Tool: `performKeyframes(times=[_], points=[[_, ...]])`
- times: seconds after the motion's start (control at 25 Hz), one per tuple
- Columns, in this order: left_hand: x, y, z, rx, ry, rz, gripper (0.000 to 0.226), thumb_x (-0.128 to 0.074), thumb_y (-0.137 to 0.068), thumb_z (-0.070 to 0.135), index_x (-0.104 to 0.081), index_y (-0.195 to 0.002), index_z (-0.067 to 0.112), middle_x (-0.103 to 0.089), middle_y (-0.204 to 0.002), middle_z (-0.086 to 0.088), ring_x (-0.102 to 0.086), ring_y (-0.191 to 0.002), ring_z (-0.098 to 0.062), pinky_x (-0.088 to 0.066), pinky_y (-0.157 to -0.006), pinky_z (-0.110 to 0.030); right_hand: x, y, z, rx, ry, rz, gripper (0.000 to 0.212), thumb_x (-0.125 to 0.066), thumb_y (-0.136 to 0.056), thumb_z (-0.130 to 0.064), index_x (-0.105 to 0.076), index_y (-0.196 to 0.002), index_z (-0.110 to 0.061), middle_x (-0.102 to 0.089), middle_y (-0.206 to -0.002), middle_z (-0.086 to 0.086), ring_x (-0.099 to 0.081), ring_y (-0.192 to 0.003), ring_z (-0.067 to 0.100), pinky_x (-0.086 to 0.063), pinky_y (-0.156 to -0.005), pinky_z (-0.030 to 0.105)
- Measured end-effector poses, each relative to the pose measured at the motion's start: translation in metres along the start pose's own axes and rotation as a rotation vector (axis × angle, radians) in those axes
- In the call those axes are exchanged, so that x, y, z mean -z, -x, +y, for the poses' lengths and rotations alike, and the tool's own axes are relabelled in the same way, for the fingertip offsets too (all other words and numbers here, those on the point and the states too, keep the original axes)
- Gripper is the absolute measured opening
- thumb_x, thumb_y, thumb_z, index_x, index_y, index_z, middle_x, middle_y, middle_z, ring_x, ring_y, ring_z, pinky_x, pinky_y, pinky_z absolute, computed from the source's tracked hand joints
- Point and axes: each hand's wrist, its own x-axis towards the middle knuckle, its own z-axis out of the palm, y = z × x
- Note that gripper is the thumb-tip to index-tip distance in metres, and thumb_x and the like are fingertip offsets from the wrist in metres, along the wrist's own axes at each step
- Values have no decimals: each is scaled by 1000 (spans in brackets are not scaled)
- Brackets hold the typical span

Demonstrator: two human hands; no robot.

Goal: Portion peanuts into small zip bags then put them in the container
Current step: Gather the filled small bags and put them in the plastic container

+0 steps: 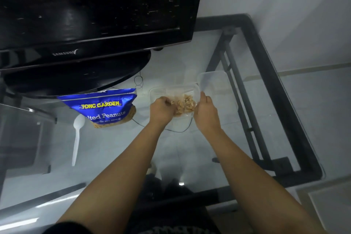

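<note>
I see both hands, left hand point(161, 107) and right hand point(206, 109), pinching a clear zip bag point(185, 104) of pale peanuts over the container point(154, 91).

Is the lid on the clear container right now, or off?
Off. The lid lies on the glass table beside the open container, while both hands hold a peanut bag over it.

Bare forearms, black short sleeve point(62, 228), printed black shirt point(171, 231).

television point(91, 5) overhanging rear-left, lid point(214, 81) beside container point(157, 91)
</note>
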Motion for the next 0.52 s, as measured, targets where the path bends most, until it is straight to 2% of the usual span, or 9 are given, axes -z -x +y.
performKeyframes(times=[0.2,0.32,0.4,0.52], points=[[-8,2,-6,-218,-179,124,40,-65,-85,18,-47,-120,11,-64,-85,-9,-58,-77,-23,-49,-70,-32,-1,-1,0,-5,30,-22,58,-41,-94,-5,-16,-146,-1,-36,-139,22,-58,-96,36,-45,-74,36],[-15,3,-13,-335,-395,112,30,-52,-93,21,-56,-120,7,-62,-105,-18,-61,-89,-32,-47,-76,-35,-1,0,1,6,28,-21,59,-41,-94,-6,-14,-146,0,-36,-138,21,-58,-94,35,-43,-70,33],[-14,5,-16,-394,-429,137,29,-51,-95,20,-62,-115,3,-57,-111,-22,-59,-92,-37,-46,-78,-35,-2,0,3,15,28,-11,59,-41,-94,-6,-15,-146,1,-37,-137,21,-59,-91,33,-41,-67,30],[-6,14,-26,-503,-400,348,26,-60,-88,10,-63,-113,1,-55,-109,-26,-53,-96,-41,-47,-78,-40,-3,1,4,37,-27,28,53,-36,-98,-17,-18,-146,-2,-42,-135,20,-58,-96,32,-46,-72,33]])
